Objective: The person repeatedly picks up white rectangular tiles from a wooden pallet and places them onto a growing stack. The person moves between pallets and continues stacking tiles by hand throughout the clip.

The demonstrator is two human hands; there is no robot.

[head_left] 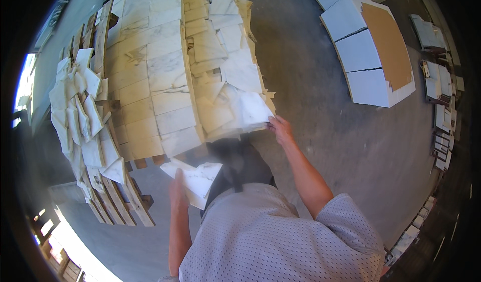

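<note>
Against my body, left of my dark trousers, my left hand [178, 192] is closed on a broken marble slab [198, 178], white with grey veins and a jagged edge. A second pale piece seems to lie against it, though the overlap hides how many there are. My right hand [281, 130] pinches the near right corner of a white marble piece [254, 107]. That piece rests on a loose heap of broken marble pieces [208, 44] along the right side of the stack. Beside the heap lie neat rows of marble tiles [173, 101].
At the left, a wooden pallet [135, 202] carries a pile of irregular marble pieces [80, 111]. White blocks topped with brown board [386, 41] stand at the upper right on the grey floor [320, 101]. More stacked slabs [438, 84] line the far right.
</note>
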